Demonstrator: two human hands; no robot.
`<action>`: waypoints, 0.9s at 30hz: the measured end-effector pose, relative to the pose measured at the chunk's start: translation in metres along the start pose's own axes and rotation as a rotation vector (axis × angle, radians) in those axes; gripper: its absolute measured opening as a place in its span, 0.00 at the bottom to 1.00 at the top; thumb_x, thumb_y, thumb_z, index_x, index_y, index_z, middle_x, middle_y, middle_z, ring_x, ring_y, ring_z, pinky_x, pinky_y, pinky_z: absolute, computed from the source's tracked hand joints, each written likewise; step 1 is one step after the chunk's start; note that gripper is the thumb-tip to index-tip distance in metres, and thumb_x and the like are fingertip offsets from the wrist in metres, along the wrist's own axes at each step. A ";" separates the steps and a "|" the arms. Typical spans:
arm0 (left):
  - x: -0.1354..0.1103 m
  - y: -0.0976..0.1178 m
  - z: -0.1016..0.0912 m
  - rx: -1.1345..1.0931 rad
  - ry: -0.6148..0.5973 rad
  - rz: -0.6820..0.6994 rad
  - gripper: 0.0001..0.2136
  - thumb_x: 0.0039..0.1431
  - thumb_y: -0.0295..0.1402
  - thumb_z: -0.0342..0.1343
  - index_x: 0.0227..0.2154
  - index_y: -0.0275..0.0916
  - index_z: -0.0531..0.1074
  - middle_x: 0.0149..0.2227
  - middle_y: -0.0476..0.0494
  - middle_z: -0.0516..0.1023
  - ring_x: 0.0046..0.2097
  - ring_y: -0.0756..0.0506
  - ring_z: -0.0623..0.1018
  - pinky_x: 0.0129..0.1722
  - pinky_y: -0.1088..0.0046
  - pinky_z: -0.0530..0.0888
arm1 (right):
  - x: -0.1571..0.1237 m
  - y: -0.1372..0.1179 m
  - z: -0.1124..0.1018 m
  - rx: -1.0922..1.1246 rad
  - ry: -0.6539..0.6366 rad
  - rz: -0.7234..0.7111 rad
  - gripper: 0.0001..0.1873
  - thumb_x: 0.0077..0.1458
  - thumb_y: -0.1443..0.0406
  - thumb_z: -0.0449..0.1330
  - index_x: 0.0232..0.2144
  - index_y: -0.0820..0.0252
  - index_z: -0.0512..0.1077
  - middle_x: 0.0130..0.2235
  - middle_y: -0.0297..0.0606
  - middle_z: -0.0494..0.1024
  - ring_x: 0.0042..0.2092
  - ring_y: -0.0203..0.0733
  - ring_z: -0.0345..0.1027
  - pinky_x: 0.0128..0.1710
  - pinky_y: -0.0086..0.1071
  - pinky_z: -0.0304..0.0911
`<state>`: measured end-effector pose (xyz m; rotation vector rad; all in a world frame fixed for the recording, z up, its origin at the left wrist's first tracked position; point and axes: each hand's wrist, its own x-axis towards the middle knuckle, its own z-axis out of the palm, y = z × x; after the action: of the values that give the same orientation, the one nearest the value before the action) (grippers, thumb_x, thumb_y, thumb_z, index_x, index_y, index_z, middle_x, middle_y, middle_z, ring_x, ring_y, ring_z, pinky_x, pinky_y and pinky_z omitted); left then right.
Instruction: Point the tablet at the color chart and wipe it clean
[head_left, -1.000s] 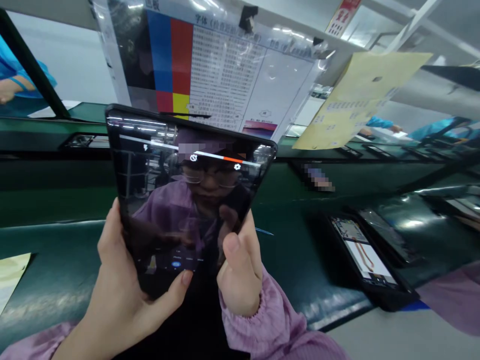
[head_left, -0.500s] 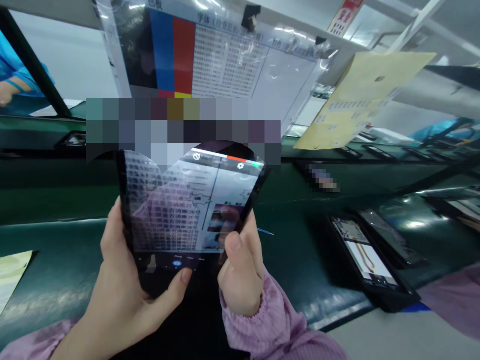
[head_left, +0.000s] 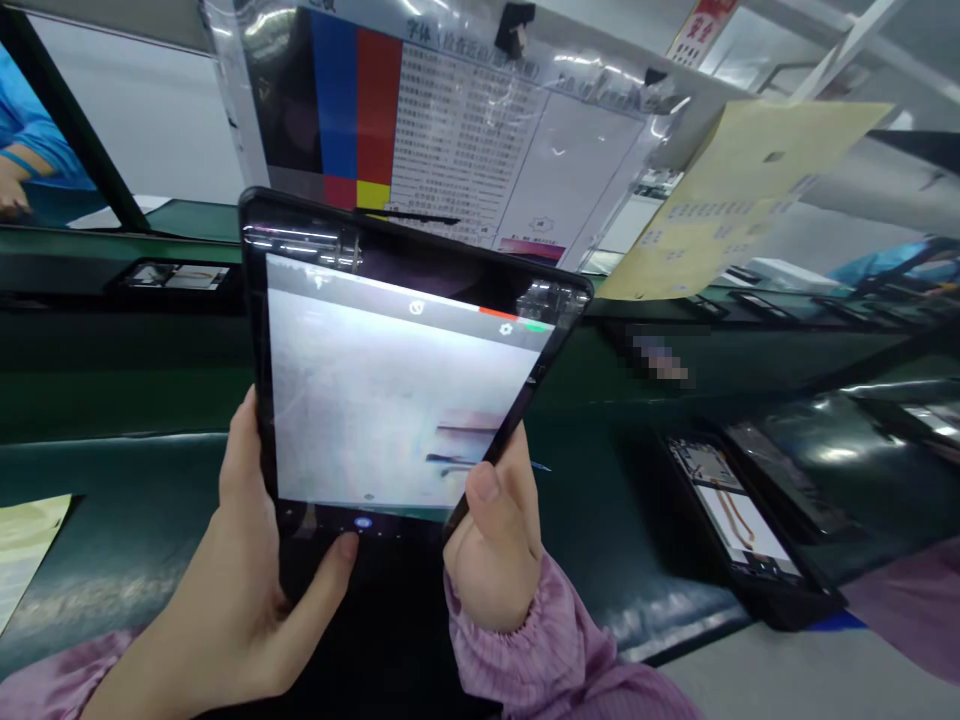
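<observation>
Two bare hands are closed on a black tablet (head_left: 390, 390), which is held upright and tilted slightly back above a dark green belt (head_left: 112, 560). The left hand (head_left: 232, 590) grips the tablet's lower left edge. Its fingers are behind the case, and its thumb (head_left: 337, 560) is laid across the bottom bezel, tip just beside the blue on-screen button (head_left: 363, 522). The right hand (head_left: 491, 555) is clamped on the tablet's lower right edge, with the thumb on the front rim and the fingers curled behind. A pale, blurred camera preview is shown on the screen.

Behind and above the tablet a laminated test chart (head_left: 420, 120) with blue, red and yellow blocks is hung. Up and to the right of the tablet a yellow sheet (head_left: 735, 190) is clipped. To the right of the tablet, on the belt, another tablet (head_left: 739, 520) is laid flat with its screen lit. Far to the left of the tablet a co-worker's blue sleeve (head_left: 30, 130) is seen.

The step in hand is judged to be the framing of the chart in a preview that is not yet sharp. A press of the button would call for a steady two-handed grip and only a small slide of the left thumb.
</observation>
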<state>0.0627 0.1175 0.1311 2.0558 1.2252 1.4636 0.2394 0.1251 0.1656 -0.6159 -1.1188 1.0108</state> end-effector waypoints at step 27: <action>-0.002 0.009 -0.007 0.149 -0.094 0.054 0.49 0.63 0.37 0.59 0.75 0.33 0.31 0.70 0.24 0.58 0.61 0.28 0.76 0.46 0.52 0.85 | 0.003 0.004 0.003 0.105 0.003 -0.092 0.21 0.70 0.54 0.60 0.61 0.49 0.72 0.55 0.41 0.77 0.65 0.59 0.65 0.65 0.58 0.66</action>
<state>0.0607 0.1092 0.1386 2.2439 1.2855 1.3174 0.2352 0.1293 0.1646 -0.4776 -1.0751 0.9823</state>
